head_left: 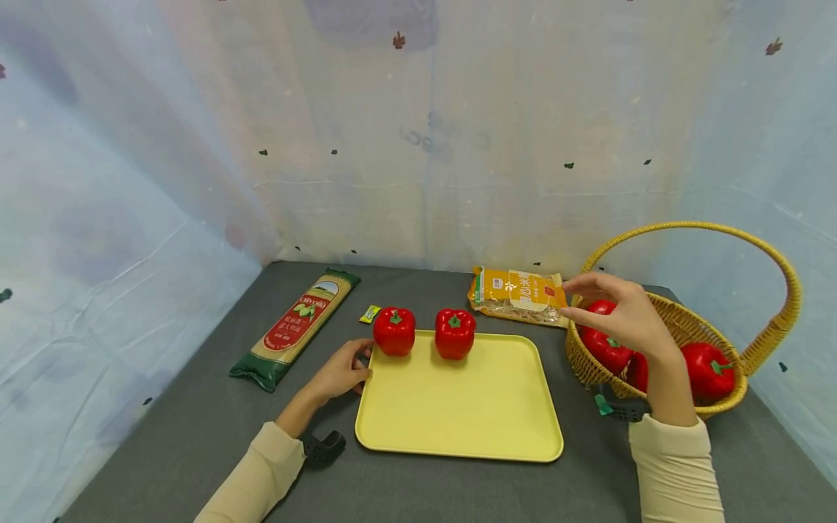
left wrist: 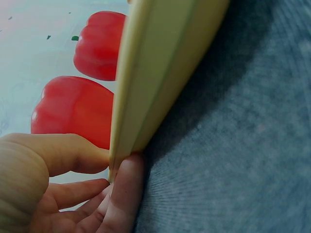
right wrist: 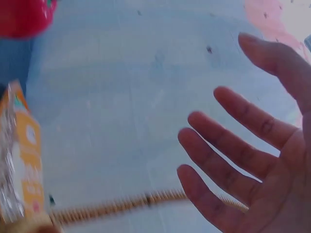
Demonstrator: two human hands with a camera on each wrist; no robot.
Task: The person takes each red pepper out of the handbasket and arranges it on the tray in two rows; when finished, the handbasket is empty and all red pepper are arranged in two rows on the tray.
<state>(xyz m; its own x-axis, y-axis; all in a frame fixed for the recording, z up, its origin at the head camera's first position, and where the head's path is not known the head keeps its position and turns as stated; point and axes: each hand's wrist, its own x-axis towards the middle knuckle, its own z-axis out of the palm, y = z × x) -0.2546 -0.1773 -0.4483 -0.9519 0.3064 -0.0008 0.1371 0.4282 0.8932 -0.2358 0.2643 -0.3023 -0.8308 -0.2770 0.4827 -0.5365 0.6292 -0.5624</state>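
At its upper left edge, the yellow tray (head_left: 458,414) is pinched by my left hand (head_left: 336,372). The left wrist view shows the thumb and fingers meeting at the tray's rim (left wrist: 119,131). Two red bell peppers stand side by side along the tray's far edge, one on the left (head_left: 394,333) and one on the right (head_left: 455,335). My right hand (head_left: 617,316) is raised over the near-left part of a wicker basket (head_left: 578,363), fingers spread and holding nothing. Several red bell peppers (head_left: 708,370) lie in the basket, some partly hidden behind that hand and wrist.
An orange-yellow food packet (head_left: 519,296) lies behind the tray, against the basket's left side. On the left rests a long green-and-red pasta packet (head_left: 301,319). A small green-yellow wrapped piece (head_left: 370,314) sits near the left pepper. The basket's tall handle (head_left: 787,290) arches upward.
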